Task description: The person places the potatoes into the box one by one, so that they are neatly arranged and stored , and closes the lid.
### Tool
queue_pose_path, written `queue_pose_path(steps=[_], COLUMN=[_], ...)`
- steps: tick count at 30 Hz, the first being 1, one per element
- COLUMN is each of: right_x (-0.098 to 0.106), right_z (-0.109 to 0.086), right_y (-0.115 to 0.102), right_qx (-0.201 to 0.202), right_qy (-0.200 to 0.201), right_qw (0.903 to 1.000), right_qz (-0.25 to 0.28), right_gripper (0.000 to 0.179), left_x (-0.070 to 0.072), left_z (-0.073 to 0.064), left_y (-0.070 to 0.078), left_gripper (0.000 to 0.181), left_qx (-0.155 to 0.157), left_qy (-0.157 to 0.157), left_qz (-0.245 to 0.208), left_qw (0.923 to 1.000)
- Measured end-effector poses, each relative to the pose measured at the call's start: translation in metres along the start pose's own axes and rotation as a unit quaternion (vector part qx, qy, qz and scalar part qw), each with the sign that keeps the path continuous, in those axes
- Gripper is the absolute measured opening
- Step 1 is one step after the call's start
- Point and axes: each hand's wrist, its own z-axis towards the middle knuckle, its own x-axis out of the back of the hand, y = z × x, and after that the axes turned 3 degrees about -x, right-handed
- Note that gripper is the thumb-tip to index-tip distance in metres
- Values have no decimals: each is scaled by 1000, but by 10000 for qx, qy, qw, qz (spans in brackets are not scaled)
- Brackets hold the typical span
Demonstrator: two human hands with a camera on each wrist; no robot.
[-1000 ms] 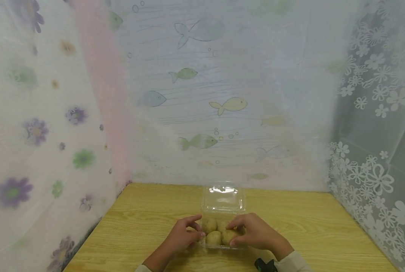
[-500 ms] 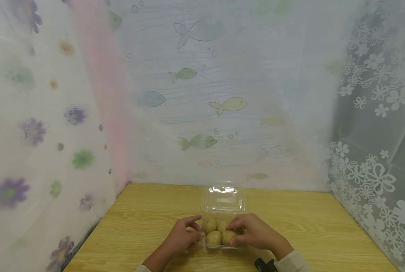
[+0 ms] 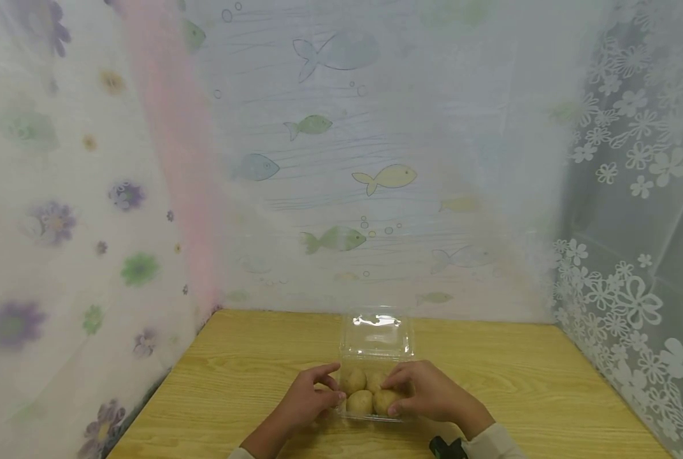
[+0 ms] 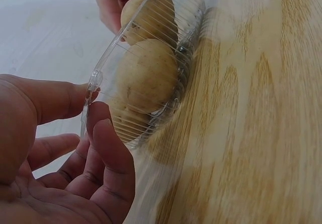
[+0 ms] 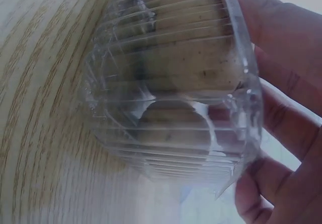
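Note:
A clear plastic clamshell box (image 3: 377,335) stands on the table with its lid raised at the back. Several potatoes (image 3: 359,403) sit inside it, close together. My left hand (image 3: 307,398) pinches the box's left rim (image 4: 94,80) between thumb and fingers. From the right side, my right hand (image 3: 436,394) reaches over the rim, thumb and fingers around the front-right potato (image 3: 383,401), which sits in the box. In the right wrist view the ribbed wall lies in front of the potatoes, and the right hand's fingers (image 5: 287,118) show beyond the rim.
The wood-grain table (image 3: 250,357) ends at the back against a hanging curtain (image 3: 387,255) printed with fish. A flowered sheet (image 3: 89,255) hangs on the left, and a white-flowered one (image 3: 622,287) on the right. A dark wrist device (image 3: 448,447) shows by the right sleeve.
The front-right potato has shifted slightly left, with the right fingers still around it. The left hand and the box have stayed in place.

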Motion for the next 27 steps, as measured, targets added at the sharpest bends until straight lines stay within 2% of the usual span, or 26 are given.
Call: queue_pose_path(steps=[7, 22, 27], right_x=[-1, 1, 1], right_z=[-1, -4, -5], right_y=[2, 5, 6], right_qx=[-132, 82, -28], right_qy=[83, 66, 37], right_qw=[9996, 9988, 9983], right_qz=[-228, -472, -581], right_gripper=[39, 38, 39], left_x=[0, -3, -4], left_z=[1, -1, -1], left_y=[-2, 1, 2], left_gripper=[69, 70, 69], left_qx=[3, -15, -39], left_qy=[17, 68, 81], left_qz=[45, 119, 172], left_qw=[10000, 9999, 9998])
